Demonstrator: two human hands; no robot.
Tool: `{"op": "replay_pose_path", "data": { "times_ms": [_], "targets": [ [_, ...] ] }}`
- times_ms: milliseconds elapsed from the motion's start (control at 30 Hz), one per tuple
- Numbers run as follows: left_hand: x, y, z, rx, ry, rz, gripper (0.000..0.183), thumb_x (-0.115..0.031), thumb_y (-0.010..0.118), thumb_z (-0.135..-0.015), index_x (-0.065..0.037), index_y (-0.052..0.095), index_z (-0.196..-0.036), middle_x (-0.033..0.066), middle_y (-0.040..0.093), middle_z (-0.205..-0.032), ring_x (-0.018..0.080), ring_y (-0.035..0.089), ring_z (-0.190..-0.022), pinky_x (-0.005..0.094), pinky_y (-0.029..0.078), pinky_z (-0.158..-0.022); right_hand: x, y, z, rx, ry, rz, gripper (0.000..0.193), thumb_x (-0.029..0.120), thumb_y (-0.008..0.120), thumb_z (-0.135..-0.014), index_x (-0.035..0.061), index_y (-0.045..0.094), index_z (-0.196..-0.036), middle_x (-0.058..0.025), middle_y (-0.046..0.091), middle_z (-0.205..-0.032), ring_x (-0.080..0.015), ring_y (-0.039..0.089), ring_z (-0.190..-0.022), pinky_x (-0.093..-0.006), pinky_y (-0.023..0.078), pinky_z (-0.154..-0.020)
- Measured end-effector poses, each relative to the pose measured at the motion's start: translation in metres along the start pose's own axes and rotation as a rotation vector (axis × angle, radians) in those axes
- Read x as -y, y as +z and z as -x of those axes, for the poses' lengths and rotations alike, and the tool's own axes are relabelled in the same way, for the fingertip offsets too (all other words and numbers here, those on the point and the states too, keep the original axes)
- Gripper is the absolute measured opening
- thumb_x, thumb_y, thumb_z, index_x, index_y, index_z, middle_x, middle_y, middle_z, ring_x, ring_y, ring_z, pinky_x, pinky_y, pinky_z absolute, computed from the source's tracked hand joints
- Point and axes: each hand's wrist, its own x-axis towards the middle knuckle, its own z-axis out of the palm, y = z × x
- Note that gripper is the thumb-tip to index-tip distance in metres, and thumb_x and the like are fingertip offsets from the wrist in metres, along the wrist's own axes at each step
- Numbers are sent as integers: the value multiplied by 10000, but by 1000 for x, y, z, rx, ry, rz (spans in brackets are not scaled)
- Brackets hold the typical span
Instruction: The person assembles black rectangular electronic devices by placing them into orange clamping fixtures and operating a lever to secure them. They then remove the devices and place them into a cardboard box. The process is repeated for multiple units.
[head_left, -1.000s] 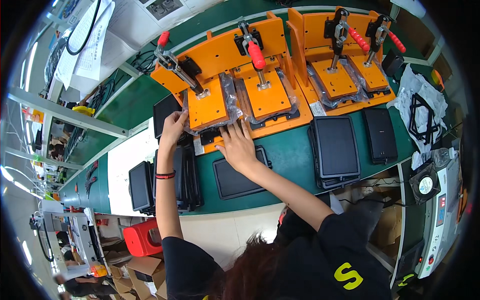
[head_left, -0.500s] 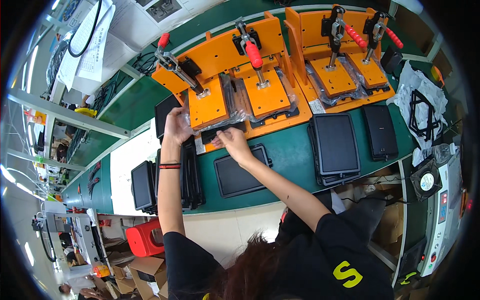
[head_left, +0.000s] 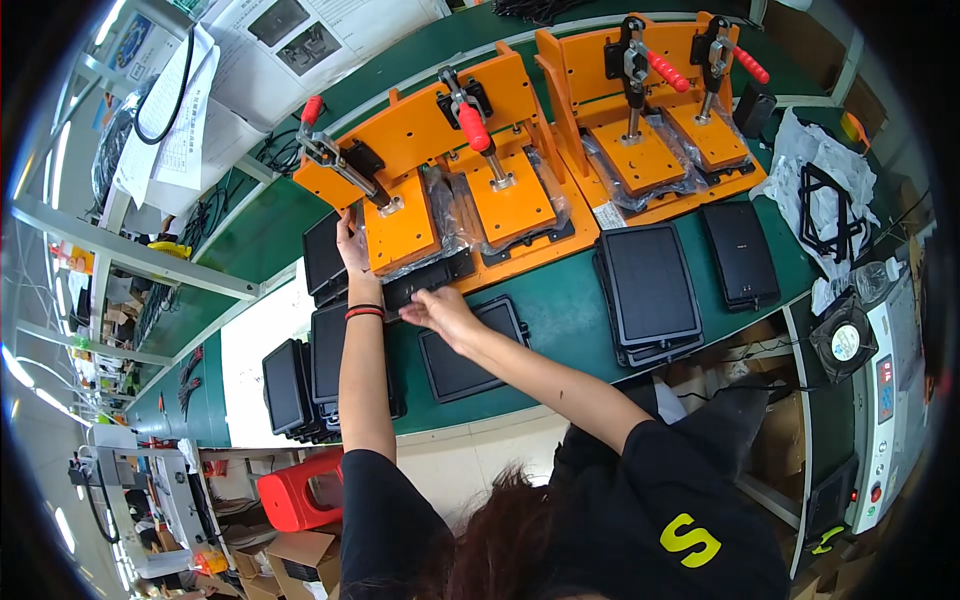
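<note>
A flat black panel (head_left: 430, 283) juts out toward me from under the left orange clamping plate (head_left: 402, 225), which has clear plastic film round its edges. My left hand (head_left: 353, 247) is at the left side of that plate, fingers stretched upward, with their tips partly hidden behind it. At the front edge of the panel is my right hand (head_left: 442, 314), fingers extended and thumb apart; whether they touch the panel I cannot make out. Nearest to this hand, a black-framed screen (head_left: 465, 350) lies flat on the green table (head_left: 560, 300).
Red-handled toggle clamps (head_left: 473, 128) stand on the orange fixtures. Stacks of black screens sit to the left (head_left: 288, 388) and right (head_left: 650, 285). Farther right are a black case (head_left: 740, 255), white plastic with black frames (head_left: 825, 215), and a fan (head_left: 846, 345).
The black panel shows farther out from under the left plate. My right hand has drawn back a little toward me and left. The whole view has shifted slightly.
</note>
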Motion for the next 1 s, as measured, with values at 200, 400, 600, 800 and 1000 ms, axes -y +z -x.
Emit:
{"op": "replay_pose_path", "data": {
  "times_ms": [200, 400, 600, 800, 1000],
  "targets": [
    [9, -7, -16, -63, 129, -87, 344, -294, 525, -914, -85, 539, -1187, 64, 631, -1121, 247, 609, -1021, 381, 497, -887, -12, 4, 45, 54, 20, -46, 271, 155, 480, -960, -110, 526, -931, -200, 631, -872, -247, 676, -803, -311, 574, -755],
    [-68, 41, 32, -184, -610, -942, 580, -544, 342, -951, -51, 558, -1164, 106, 666, -1035, 209, 642, -908, 349, 508, -768, 25, -20, 143, 131, 60, 14, 208, 113, 479, -956, -87, 531, -944, -208, 632, -920, -267, 664, -890, -350, 551, -827],
    [-133, 163, 2, -101, 675, -1534, 595, -467, 302, -993, 71, 541, -1075, 195, 662, -950, 263, 636, -887, 375, 465, -813, 75, -40, 230, 291, 200, 296, 218, 129, 461, -972, -68, 526, -1040, -206, 640, -955, -260, 664, -892, -336, 551, -796],
    [-124, 230, 5, 263, 537, -889, 619, -472, 250, -990, 44, 422, -1285, 169, 615, -1056, 257, 572, -865, 334, 450, -884, 97, -53, 261, 296, 110, 386, 233, 102, 464, -964, -100, 580, -964, -180, 662, -916, -216, 666, -837, -306, 545, -771],
    [-44, 221, 32, 445, 525, -1948, 296, -233, 407, -987, -36, 590, -1110, 135, 651, -1024, 300, 602, -891, 350, 464, -798, 104, -78, 273, 216, 5, 312, 225, 105, 464, -967, -94, 565, -995, -185, 659, -915, -221, 664, -828, -315, 545, -769]
  ]
}}
